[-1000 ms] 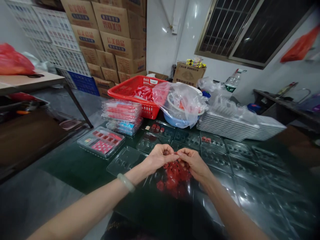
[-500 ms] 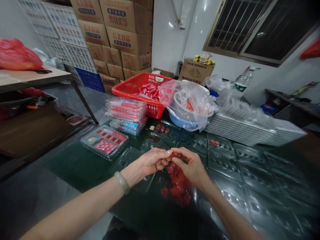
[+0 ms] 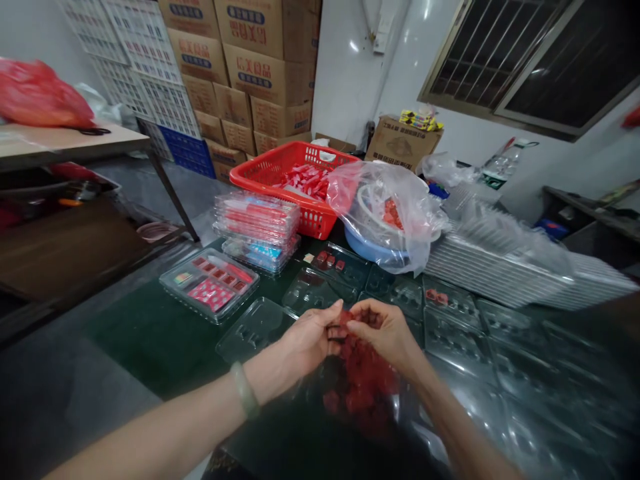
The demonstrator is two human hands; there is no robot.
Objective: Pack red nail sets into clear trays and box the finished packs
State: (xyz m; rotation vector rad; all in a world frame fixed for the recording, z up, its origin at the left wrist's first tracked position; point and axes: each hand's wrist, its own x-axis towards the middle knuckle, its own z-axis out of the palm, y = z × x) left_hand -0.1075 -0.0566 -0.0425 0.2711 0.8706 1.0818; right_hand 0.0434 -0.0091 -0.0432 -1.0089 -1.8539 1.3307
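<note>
My left hand (image 3: 309, 341) and my right hand (image 3: 382, 333) meet over a heap of small red wrapped pieces (image 3: 361, 380) on the dark green table (image 3: 150, 340). Both hands have their fingers curled and pinched together on red pieces at the top of the heap. A green bangle (image 3: 244, 390) sits on my left wrist. Empty clear plastic trays (image 3: 255, 327) lie spread around the heap. One clear tray (image 3: 334, 261) further back holds a few red pieces.
A filled, closed clear tray (image 3: 209, 284) lies to the left, with a stack of filled trays (image 3: 257, 223) behind it. A red basket (image 3: 295, 183), a bagged blue basin (image 3: 387, 217) and a stack of empty trays (image 3: 505, 270) stand at the back. Cardboard boxes (image 3: 250, 73) line the wall.
The view has shifted so everything sits slightly more to the right and lower. My hands stay pinched together over the red heap, fingers working at the pieces.
</note>
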